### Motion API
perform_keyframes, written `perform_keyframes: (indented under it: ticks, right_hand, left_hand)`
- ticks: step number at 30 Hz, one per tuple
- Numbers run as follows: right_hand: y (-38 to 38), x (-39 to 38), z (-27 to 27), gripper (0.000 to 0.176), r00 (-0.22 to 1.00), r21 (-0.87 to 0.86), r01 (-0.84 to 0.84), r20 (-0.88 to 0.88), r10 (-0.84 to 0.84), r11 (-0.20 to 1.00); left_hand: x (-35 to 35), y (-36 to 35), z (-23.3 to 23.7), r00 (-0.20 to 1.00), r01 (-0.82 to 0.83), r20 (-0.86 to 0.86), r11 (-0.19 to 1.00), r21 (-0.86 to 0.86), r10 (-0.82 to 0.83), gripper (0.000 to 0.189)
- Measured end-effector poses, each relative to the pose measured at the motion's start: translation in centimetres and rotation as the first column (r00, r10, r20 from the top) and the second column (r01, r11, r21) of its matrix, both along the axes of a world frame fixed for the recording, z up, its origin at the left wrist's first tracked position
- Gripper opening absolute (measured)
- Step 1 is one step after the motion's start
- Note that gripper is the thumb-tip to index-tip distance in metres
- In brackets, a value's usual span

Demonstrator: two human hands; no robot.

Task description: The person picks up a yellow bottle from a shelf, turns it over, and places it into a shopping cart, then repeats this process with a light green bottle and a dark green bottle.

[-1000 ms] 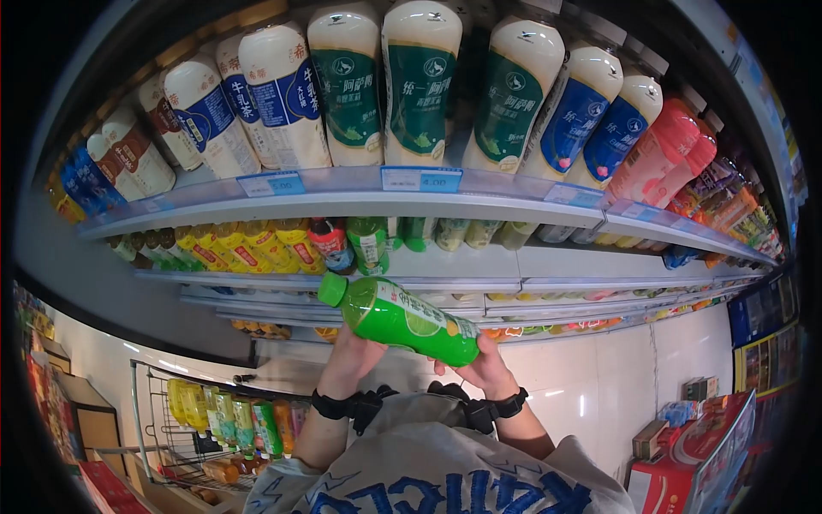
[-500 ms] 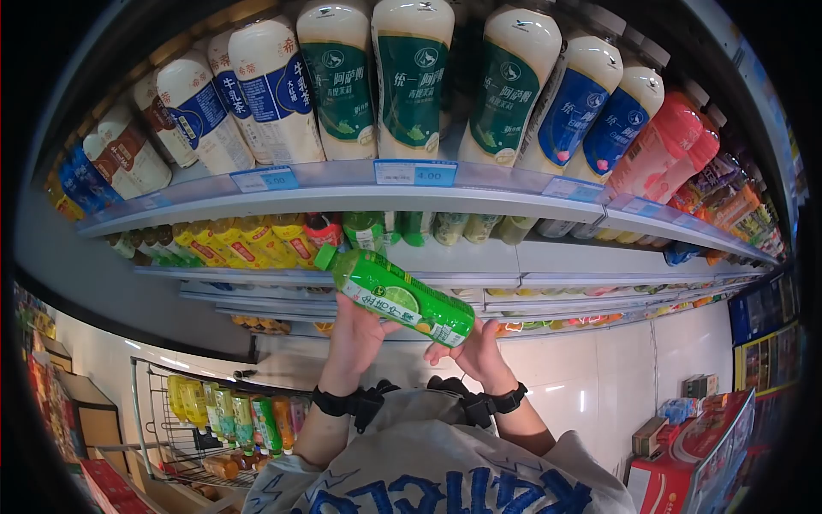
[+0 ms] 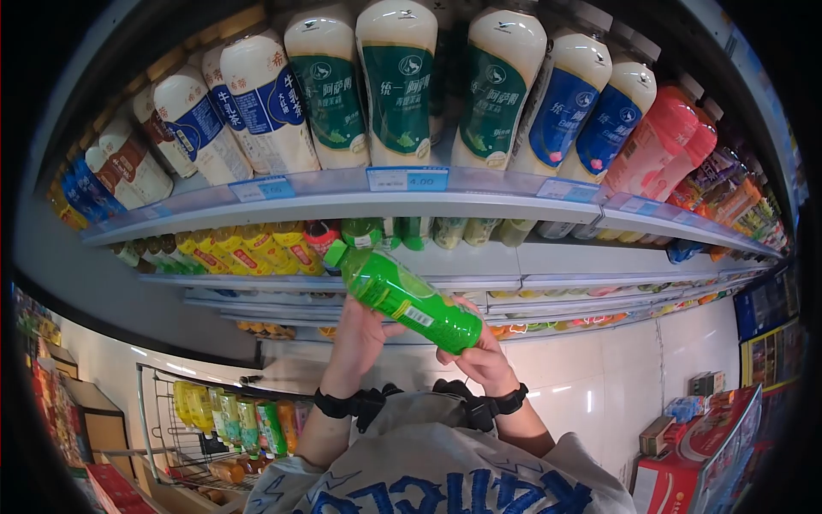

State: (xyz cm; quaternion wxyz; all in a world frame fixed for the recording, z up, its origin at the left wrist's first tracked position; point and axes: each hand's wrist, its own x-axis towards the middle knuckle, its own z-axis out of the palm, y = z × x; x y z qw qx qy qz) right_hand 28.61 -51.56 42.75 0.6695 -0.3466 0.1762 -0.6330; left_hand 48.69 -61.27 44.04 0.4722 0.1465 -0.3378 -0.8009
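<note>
A green drink bottle (image 3: 413,301) lies tilted across my two hands, its green cap up at the left and its base down at the right. The side facing me shows a white barcode patch. My left hand (image 3: 361,332) is under the cap-side half, with most of its fingers hidden behind the bottle. At the base end, my right hand (image 3: 485,353) has its thumb and fingers closed around the bottle. Straight ahead, a shelf (image 3: 514,204) carries white milk-tea bottles with green labels (image 3: 396,90) and blue ones.
Lower shelves hold yellow-labelled bottles (image 3: 253,247) and green-capped drinks. To the lower left stands a wire cart (image 3: 158,428) with several upright bottles. At the lower right is a red display box (image 3: 664,488) with small cartons on it.
The bottle has been rolled in my hands, so its barcode side faces me instead of the lime-picture label. My right fingers have closed around the base.
</note>
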Motion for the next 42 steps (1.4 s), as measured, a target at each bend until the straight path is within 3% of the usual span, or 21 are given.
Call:
perform_keyframes:
  ticks: [1,5,7,8,9,10,11,12,14,16,18,20,22,24,26,28,30,31,33,36,42]
  right_hand:
    - [0.1,0.1,0.7,0.086,0.988,0.038,0.063,-0.141,-0.057,0.997]
    - [-0.1,0.0,1.6,0.084,0.955,-0.016,0.052,-0.290,-0.055,0.998]
    - [-0.7,-0.2,1.0,0.083,0.989,0.028,-0.110,0.101,0.107,0.994]
    - [-1.0,-0.7,0.1,0.083,0.989,0.028,-0.117,0.097,0.114,0.993]
    - [-1.5,-1.4,-0.6,0.082,0.947,0.044,-0.298,0.144,0.289,0.954]
    - [-1.7,-1.7,-1.2,0.081,0.872,0.053,-0.467,0.195,0.450,0.882]
    - [-1.4,-1.8,-1.8,0.081,0.869,0.054,-0.473,0.193,0.455,0.880]
    - [-0.9,-1.5,-1.7,0.081,0.897,0.098,-0.420,0.199,0.396,0.902]
    - [-0.5,-1.3,-1.6,0.081,0.920,0.142,-0.366,0.201,0.335,0.920]
    - [-0.1,-1.1,-1.6,0.085,0.968,0.110,-0.246,0.079,0.238,0.963]
    - [-0.3,-1.1,-1.3,0.078,0.969,0.042,-0.243,0.065,0.240,0.969]
    - [-0.3,-1.0,-0.6,0.072,0.971,-0.033,-0.234,0.050,0.236,0.972]
    - [-0.1,-0.8,0.3,0.081,0.977,0.086,-0.132,-0.154,0.144,0.987]
    - [-0.2,-0.4,0.5,0.084,0.963,0.063,-0.121,-0.235,0.133,0.991]
    - [-0.5,0.0,0.8,0.087,0.942,0.041,-0.113,-0.314,0.120,0.993]
    - [-0.8,0.4,1.2,0.085,0.894,0.115,-0.211,-0.378,0.239,0.971]
    - [-0.9,1.1,1.0,0.080,0.863,0.100,-0.210,-0.449,0.233,0.973]
    - [-0.9,1.3,0.8,0.075,0.827,0.087,-0.208,-0.516,0.223,0.974]
    - [-0.8,1.5,0.0,0.074,0.820,0.070,-0.176,-0.542,0.185,0.982]
    - [-1.0,1.0,-0.4,0.070,0.778,0.044,-0.127,-0.616,0.127,0.991]
    - [-0.6,0.4,-1.7,0.062,0.732,0.101,-0.116,-0.664,0.154,0.988]
  left_hand:
    - [0.0,0.0,-0.4,1.000,0.001,0.001,1.000,-0.001,-0.001,0.058]
    - [0.3,-0.3,-2.0,0.995,-0.040,-0.090,0.999,-0.011,0.039,0.057]
    - [0.7,0.2,-2.0,0.988,-0.049,-0.145,0.999,-0.021,0.046,0.058]
    - [0.9,0.3,-1.6,0.997,-0.061,-0.048,0.996,-0.061,0.058,0.061]
    - [1.0,0.2,-1.4,0.996,-0.069,0.049,0.992,-0.102,0.075,0.065]
    - [1.1,0.3,-1.6,0.996,-0.076,0.046,0.992,-0.103,0.082,0.065]
    - [1.2,0.4,-2.0,0.998,-0.043,0.033,0.969,-0.245,0.053,0.064]
    - [1.3,0.6,-1.9,0.999,-0.010,0.026,0.925,-0.381,0.022,0.062]
    - [1.1,1.0,-1.6,0.999,-0.011,0.037,0.928,-0.372,0.026,0.062]
    - [1.0,1.1,-1.6,0.998,-0.009,0.051,0.933,-0.360,0.030,0.061]
    - [0.9,0.4,-2.1,0.996,0.010,0.093,0.998,-0.056,-0.005,0.062]
    - [0.7,0.5,-2.3,0.999,-0.004,0.041,0.997,-0.079,0.008,0.062]
    - [0.2,0.6,-1.6,1.000,-0.013,-0.010,0.995,-0.104,0.012,0.063]
    - [-0.1,0.8,-0.7,0.989,-0.123,-0.081,0.992,0.026,0.125,0.052]
    - [0.3,0.6,-1.1,0.992,-0.113,-0.052,0.993,0.022,0.114,0.055]
    - [0.5,0.7,-1.2,0.994,-0.106,-0.024,0.994,0.020,0.106,0.057]
    - [0.5,0.7,-0.7,0.990,-0.015,0.136,0.983,-0.185,0.040,0.059]
    - [0.4,0.8,-0.3,0.990,-0.016,0.136,0.982,-0.188,0.042,0.059]
    - [0.3,1.4,1.1,0.942,0.097,0.335,0.923,-0.372,0.036,0.057]
    - [0.0,1.8,2.7,0.917,0.237,0.396,0.865,-0.442,-0.049,0.057]
    - [-0.5,2.0,3.4,0.929,0.232,0.368,0.846,-0.481,-0.046,0.059]
